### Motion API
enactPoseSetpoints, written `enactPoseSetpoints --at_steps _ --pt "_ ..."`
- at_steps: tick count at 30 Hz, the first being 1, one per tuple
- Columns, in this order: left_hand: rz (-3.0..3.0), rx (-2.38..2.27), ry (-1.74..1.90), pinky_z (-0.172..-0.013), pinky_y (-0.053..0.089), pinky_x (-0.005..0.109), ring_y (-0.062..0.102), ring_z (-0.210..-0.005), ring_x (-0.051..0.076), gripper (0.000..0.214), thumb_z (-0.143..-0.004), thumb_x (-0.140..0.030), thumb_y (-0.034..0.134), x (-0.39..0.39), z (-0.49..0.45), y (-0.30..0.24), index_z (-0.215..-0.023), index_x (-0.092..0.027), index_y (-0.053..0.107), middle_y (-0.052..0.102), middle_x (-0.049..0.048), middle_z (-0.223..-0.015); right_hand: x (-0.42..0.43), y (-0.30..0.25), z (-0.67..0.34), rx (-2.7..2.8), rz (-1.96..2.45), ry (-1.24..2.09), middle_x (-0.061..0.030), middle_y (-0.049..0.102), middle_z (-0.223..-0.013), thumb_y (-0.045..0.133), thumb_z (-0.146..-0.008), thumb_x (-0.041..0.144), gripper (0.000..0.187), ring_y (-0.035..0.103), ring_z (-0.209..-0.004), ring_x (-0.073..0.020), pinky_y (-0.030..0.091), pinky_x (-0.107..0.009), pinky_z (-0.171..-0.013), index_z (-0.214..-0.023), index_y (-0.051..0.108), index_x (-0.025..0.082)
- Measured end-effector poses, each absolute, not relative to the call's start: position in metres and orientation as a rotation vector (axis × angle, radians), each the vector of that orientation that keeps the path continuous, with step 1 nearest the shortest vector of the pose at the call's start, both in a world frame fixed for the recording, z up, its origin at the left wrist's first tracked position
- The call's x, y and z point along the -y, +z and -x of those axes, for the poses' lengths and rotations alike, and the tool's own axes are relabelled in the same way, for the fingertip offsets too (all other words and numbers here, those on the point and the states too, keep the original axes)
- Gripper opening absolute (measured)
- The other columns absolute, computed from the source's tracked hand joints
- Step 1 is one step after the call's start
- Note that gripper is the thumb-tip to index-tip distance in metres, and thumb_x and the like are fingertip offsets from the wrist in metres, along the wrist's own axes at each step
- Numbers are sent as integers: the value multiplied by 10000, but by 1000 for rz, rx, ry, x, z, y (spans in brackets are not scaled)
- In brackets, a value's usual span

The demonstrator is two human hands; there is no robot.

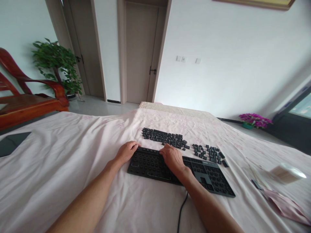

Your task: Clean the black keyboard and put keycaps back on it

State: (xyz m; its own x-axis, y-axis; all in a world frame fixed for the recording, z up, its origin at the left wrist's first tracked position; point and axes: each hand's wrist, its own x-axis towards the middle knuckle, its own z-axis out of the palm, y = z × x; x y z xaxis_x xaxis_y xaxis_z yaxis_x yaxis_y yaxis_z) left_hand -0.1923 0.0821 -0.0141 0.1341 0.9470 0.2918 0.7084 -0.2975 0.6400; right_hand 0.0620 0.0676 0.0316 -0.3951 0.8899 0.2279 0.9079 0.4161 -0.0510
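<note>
A black keyboard frame [206, 178] with its keycaps removed lies on a pale pink sheet [60, 168]. My left hand [126, 151] rests at the keyboard's far left corner, fingers curled onto its edge. My right hand [172, 157] lies palm down on the keyboard's upper middle, fingers bent toward the far edge. Just beyond the keyboard, loose black keycaps are laid out in rows [165, 137], with a smaller scattered group [210, 152] to the right. The keyboard's black cable [181, 210] runs toward me between my forearms.
A dark flat tablet-like object [12, 142] lies at the left edge of the sheet. A white cylindrical container [285, 173] and a pinkish packet [284, 204] lie at the right. Behind are a red wooden bench [26, 103], a potted plant [58, 64] and doors.
</note>
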Motion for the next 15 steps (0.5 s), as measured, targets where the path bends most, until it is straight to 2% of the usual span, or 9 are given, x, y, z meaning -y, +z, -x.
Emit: enactPoseSetpoints --at_steps 7,11,15 --pt "-2060 -1602 948 -875 431 255 624 -1000 180 311 -894 -287 377 -81 191 -13 -941 -240 681 711 16 -1041 -62 32 -56 2541 1593 -275 -68 625 -921 411 -951 221 309 574 -867 -178 364 -272 -736 -808 683 191" --pt "-2057 -1606 952 -879 434 252 622 -1008 181 308 -889 -292 386 -81 191 -12 -940 -246 686 713 12 -1046 -54 35 -53 2634 1575 -380 -99 616 -990 447 -882 99 230 563 -908 -201 379 -297 -775 -917 661 175" --pt "-2065 -1597 960 -874 434 255 626 -999 185 314 -886 -291 389 -81 192 -13 -945 -241 693 714 15 -1042 -49 37 -50 2692 1567 -445 -131 604 -1027 443 -857 56 269 554 -927 -228 390 -333 -791 -1022 638 139"
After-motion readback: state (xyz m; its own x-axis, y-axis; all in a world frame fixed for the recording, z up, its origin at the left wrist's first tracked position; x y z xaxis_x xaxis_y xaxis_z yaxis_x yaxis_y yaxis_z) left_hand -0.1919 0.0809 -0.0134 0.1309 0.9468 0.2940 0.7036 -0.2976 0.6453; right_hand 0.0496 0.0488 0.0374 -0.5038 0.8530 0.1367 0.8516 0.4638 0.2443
